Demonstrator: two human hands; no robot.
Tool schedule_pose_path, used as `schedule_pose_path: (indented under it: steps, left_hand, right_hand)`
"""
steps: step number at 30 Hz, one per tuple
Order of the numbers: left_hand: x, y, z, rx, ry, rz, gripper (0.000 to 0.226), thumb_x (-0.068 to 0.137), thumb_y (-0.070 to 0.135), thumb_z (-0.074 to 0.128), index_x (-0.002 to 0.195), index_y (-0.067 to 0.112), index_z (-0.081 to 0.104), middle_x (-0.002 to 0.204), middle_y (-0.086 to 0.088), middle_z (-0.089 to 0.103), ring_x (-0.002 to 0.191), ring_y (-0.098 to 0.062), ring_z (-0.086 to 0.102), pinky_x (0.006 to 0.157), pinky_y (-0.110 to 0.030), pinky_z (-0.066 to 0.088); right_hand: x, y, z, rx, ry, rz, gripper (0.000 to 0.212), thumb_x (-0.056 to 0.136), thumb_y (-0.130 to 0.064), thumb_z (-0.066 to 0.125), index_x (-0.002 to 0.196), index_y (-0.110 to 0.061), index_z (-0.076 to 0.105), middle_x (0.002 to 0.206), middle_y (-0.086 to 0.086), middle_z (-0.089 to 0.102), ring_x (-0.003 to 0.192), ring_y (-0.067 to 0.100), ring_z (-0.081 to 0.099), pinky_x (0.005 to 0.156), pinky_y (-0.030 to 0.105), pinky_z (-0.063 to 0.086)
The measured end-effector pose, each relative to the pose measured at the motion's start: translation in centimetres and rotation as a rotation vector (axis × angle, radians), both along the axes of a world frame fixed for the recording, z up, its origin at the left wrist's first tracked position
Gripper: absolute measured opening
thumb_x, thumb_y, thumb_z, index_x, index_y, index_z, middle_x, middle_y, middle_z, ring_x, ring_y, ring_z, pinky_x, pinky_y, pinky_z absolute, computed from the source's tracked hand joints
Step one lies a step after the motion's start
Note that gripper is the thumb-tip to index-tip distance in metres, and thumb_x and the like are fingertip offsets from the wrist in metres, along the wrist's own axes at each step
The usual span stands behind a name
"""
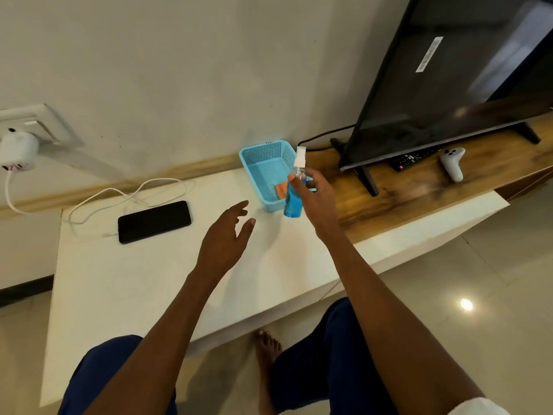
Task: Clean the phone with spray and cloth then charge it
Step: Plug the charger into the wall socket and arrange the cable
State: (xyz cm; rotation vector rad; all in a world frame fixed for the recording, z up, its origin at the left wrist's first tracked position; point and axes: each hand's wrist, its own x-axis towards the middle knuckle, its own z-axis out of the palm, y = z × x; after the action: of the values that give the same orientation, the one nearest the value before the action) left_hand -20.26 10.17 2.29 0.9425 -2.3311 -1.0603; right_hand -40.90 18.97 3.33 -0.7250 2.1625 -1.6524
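Note:
A black phone (pixel 154 221) lies face up on the white table (pixel 125 283), left of centre. A white charging cable (pixel 131 196) loops behind it, running from a white charger (pixel 18 151) in the wall socket. My right hand (pixel 317 199) grips a clear spray bottle (pixel 292 202) of blue liquid with a white nozzle, just in front of a blue basket (pixel 263 163). An orange cloth (pixel 281 190) lies inside the basket, partly hidden by the bottle. My left hand (pixel 227 235) hovers over the table with fingers spread, holding nothing, between phone and basket.
A black TV (pixel 449 76) stands on a wooden shelf (pixel 419 187) to the right, with a remote (pixel 410 160) and a white controller (pixel 452 163) beneath it. A black power cord (pixel 326 137) runs behind the basket. My legs and a bare foot (pixel 267 351) are below the table edge.

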Motion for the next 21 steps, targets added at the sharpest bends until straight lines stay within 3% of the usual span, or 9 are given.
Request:
schedule_pose_path:
  steps: [4,8,13,21]
  left_hand:
    - [-0.5,-0.7,-0.7,-0.015,0.010,-0.013,0.057,0.097,0.043,0.055,0.150,0.030,0.038,0.136,0.008,0.058,0.116,-0.014,0.060,0.087,-0.026,0.048]
    - [-1.9,-1.2,-1.0,-0.063,-0.094,-0.084,0.069,0.098,0.049,0.049,0.157,0.033,0.017,0.153,0.006,0.043,0.128,-0.016,0.054,0.103,-0.031,0.043]
    - [-3.4,-1.8,-2.6,-0.211,-0.185,-0.186,0.070,0.099,0.054,0.041,0.158,0.028,0.015,0.162,0.006,0.023,0.142,-0.014,0.039,0.113,-0.026,0.030]
    - [-4.7,-2.2,-3.7,-0.264,-0.249,-0.226,0.073,0.096,0.062,0.032,0.158,0.032,0.007,0.165,0.006,0.010,0.128,-0.018,0.053,0.110,-0.035,0.041]
  right_hand:
    - [-2.7,-3.5,1.2,0.097,0.085,-0.003,0.050,0.088,-0.060,0.062,0.123,-0.024,0.059,0.114,-0.010,0.068,0.100,0.013,0.067,0.088,0.037,0.059]
    - [-4.9,-6.8,1.7,0.180,0.255,-0.035,0.053,0.087,-0.064,0.059,0.124,-0.026,0.055,0.110,-0.012,0.068,0.089,0.006,0.065,0.080,0.025,0.051]
    - [-7.6,-9.4,0.0,0.327,0.340,-0.025,0.049,0.091,-0.058,0.059,0.124,-0.022,0.051,0.108,-0.007,0.065,0.079,0.008,0.060,0.064,0.016,0.040]
    - [-10.5,-11.8,-1.6,0.336,0.290,0.010,0.043,0.095,-0.046,0.061,0.127,-0.018,0.050,0.117,0.003,0.065,0.091,0.011,0.059,0.076,0.024,0.044]
